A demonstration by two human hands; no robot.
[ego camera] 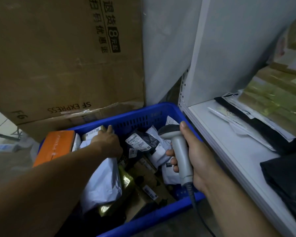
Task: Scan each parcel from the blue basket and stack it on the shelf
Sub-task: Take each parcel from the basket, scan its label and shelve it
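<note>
The blue basket (143,115) sits on the floor, full of parcels. My left hand (108,142) reaches down into it, its fingers touching a small brown box (92,133) near the far wall, above a white poly bag (102,182). My right hand (193,154) grips a grey barcode scanner (179,151) over the basket's right side, its head pointing toward a black bag with a white label (140,142). An orange box (56,147) stands at the basket's left end. The white shelf (229,142) to the right holds flat envelopes (243,120) and a black bag (287,177).
A large brown cardboard box (58,57) printed SF EXPRESS leans behind the basket. The shelf's white side panel (229,48) rises just right of the basket. Stacked brown parcels (277,93) fill the back of the shelf. The scanner's cable (193,199) hangs down past the basket rim.
</note>
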